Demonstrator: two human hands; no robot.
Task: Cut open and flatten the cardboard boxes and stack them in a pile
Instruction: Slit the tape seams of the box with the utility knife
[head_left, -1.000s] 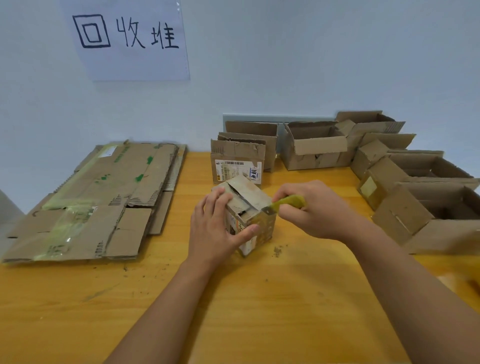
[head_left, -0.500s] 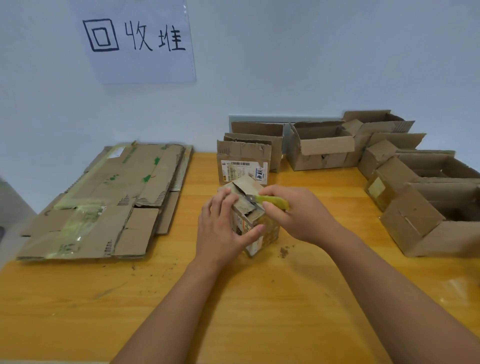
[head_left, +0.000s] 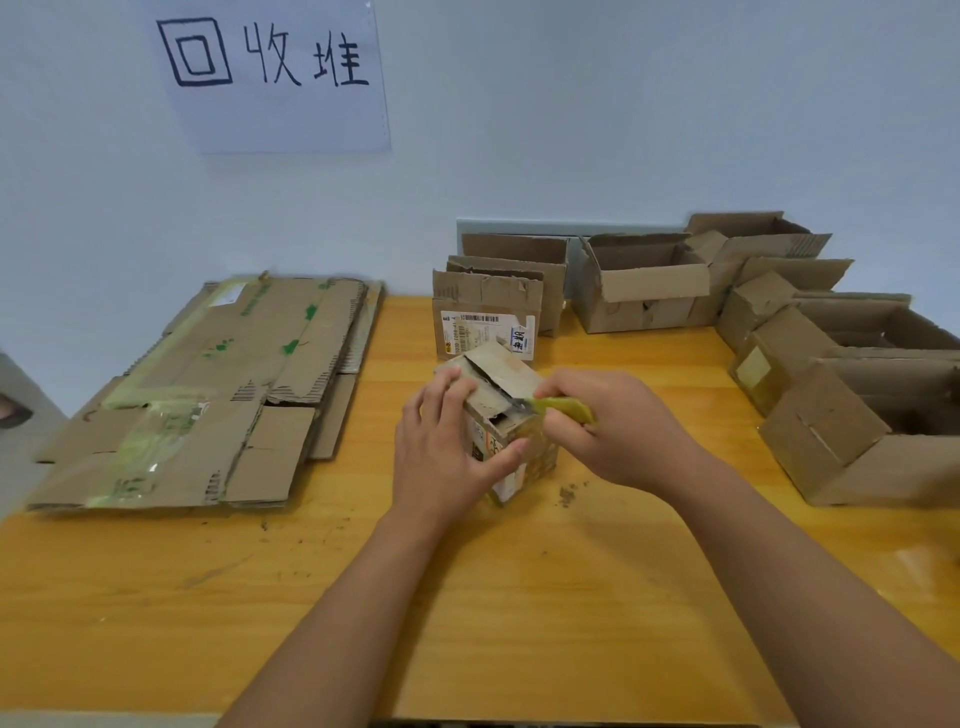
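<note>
Two hands work at frame centre on one small box (head_left: 501, 415) standing on the yellow table (head_left: 467, 623). My left hand (head_left: 441, 452) wraps it from the left, fingers curled over its top edge and thumb pressed across its front face. My right hand (head_left: 618, 431) grips a yellow-handled cutter (head_left: 558, 408), its blade end reaching into the slit across the box's top; torn flaps gape there, and I cannot tell what is inside.

Just behind it stands a labelled box (head_left: 485, 322) with a barcode sticker, top flaps raised, contents hidden. Further back along the wall sit more open boxes (head_left: 639, 283), and a row of open boxes (head_left: 857, 395) runs down the right edge of the frame; the interiors I can see look dark and hollow.

At the left of the frame lies the pile of flattened cardboard (head_left: 218, 395), streaked with green tape. Crumbs of cardboard (head_left: 566, 496) speckle the table right of the small box. A paper sign (head_left: 270, 73) hangs on the wall, upper left.
</note>
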